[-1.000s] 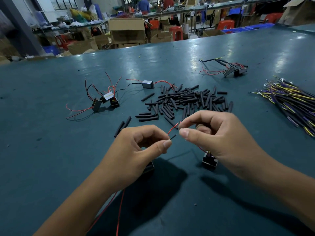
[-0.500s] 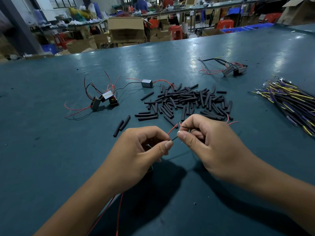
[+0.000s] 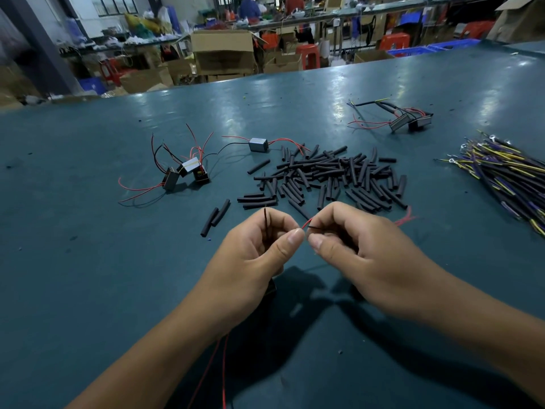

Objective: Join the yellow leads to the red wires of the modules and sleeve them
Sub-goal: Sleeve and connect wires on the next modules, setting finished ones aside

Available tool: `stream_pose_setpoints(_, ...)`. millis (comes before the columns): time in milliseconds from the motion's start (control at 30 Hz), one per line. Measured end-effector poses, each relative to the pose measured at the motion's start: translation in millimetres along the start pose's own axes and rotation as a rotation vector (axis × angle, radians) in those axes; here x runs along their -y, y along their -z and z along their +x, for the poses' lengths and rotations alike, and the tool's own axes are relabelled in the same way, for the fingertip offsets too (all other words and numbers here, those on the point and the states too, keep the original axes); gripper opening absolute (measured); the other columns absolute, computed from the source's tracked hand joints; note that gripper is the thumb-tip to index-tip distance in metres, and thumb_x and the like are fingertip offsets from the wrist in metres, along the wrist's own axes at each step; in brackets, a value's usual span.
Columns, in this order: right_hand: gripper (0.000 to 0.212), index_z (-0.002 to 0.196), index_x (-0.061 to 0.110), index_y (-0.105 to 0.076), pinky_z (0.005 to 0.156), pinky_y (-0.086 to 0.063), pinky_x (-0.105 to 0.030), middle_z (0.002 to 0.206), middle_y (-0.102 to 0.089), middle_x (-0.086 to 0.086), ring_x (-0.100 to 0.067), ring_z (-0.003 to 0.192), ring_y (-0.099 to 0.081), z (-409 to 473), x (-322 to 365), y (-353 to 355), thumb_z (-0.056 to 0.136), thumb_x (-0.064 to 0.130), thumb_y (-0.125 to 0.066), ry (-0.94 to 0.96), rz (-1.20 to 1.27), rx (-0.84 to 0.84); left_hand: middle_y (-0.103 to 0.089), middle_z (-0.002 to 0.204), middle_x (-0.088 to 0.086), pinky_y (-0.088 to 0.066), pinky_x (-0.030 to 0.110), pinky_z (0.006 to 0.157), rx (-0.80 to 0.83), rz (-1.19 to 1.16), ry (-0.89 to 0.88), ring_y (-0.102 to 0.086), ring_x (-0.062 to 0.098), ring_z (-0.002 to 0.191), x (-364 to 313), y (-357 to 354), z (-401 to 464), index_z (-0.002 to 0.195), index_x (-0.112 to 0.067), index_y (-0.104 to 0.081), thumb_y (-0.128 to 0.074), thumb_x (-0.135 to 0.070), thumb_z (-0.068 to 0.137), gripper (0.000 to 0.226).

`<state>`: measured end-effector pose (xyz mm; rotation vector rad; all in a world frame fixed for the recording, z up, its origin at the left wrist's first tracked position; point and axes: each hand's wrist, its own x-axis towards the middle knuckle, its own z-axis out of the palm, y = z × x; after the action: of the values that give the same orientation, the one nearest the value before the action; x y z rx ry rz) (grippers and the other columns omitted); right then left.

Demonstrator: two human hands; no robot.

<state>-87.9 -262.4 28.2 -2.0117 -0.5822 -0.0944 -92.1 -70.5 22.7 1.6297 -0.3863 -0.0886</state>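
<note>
My left hand (image 3: 256, 252) and my right hand (image 3: 354, 249) meet thumb to thumb above the table's near middle. My left hand pinches a thin dark wire (image 3: 266, 221) that sticks up past its fingers. My right hand pinches a red wire (image 3: 306, 223) and a short dark end beside it. More red wire (image 3: 405, 219) trails out behind my right hand. The module under my hands is mostly hidden. A heap of black sleeves (image 3: 330, 178) lies just beyond. Yellow-and-purple leads (image 3: 507, 172) are bundled at the right.
Three small modules with red and black wires (image 3: 188, 172) sit at the left, one more module (image 3: 259, 144) behind the sleeves, and two joined modules (image 3: 410, 122) far right. Two loose sleeves (image 3: 215, 216) lie left of my hands. Cardboard boxes stand beyond the green table (image 3: 88, 261).
My hands have come closer together and lifted slightly. A dark wire end now stands up out of my left hand; the module seen under my right hand a second ago is covered.
</note>
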Motion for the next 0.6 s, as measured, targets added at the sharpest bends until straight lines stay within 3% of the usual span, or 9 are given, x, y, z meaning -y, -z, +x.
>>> stream_pose_setpoints(133, 0.016, 0.086, 0.027, -0.057, 0.062, -0.044, -0.031, 0.072, -0.062, -0.002, -0.016, 0.065, -0.053, -1.0, 2.7, 0.6, 0.094, 0.038, -0.049, 0.017, -0.048, -0.002, -0.049, 0.07, -0.004, -0.035, 0.012, 0.052, -0.043, -0.006, -0.047, -0.039, 0.003, 0.055, 0.7, 0.1, 0.1, 0.094, -0.02, -0.067, -0.068, -0.028, 0.091, 0.009)
stream_pose_setpoints(267, 0.017, 0.083, 0.027, -0.059, 0.056, -0.041, -0.026, 0.067, -0.058, 0.001, -0.011, 0.059, -0.049, -1.3, 2.7, -0.9, 0.094, 0.037, -0.05, 0.031, -0.049, -0.008, -0.049, 0.073, 0.015, -0.038, 0.016, 0.056, -0.037, 0.068, -0.126, -0.041, 0.008, 0.062, 0.2, -2.3, -0.3, 0.091, -0.019, -0.068, -0.068, -0.029, 0.089, 0.01)
stream_pose_setpoints(400, 0.017, 0.081, 0.028, -0.057, 0.053, -0.038, -0.027, 0.064, -0.056, -0.002, -0.01, 0.054, -0.043, -1.7, 0.5, -0.8, 0.098, 0.03, -0.055, 0.028, -0.024, -0.011, -0.053, 0.07, 0.004, -0.038, 0.012, 0.057, -0.052, 0.148, -0.17, -0.043, 0.004, 0.06, 2.2, -1.0, -0.5, 0.087, -0.021, -0.067, -0.067, -0.025, 0.093, 0.007)
stream_pose_setpoints(467, 0.019, 0.08, 0.028, -0.057, 0.051, -0.037, -0.025, 0.063, -0.055, -0.002, -0.006, 0.053, -0.04, -1.7, 0.2, -0.6, 0.099, 0.026, -0.058, 0.03, -0.029, -0.004, -0.053, 0.07, 0.006, -0.037, 0.013, 0.055, -0.052, 0.172, -0.176, -0.042, 0.004, 0.059, 3.3, -0.9, 0.2, 0.086, -0.023, -0.066, -0.067, -0.024, 0.094, 0.008)
stream_pose_setpoints(600, 0.018, 0.079, 0.027, -0.059, 0.052, -0.039, -0.028, 0.063, -0.056, -0.001, -0.015, 0.055, -0.045, 0.0, 0.7, 0.0, 0.096, 0.031, -0.057, 0.013, -0.017, -0.023, -0.047, 0.065, -0.004, -0.035, 0.016, 0.052, -0.097, 0.114, -0.137, -0.038, 0.007, 0.056, 6.6, -2.4, 1.2, 0.083, -0.023, -0.067, -0.068, -0.028, 0.091, 0.009)
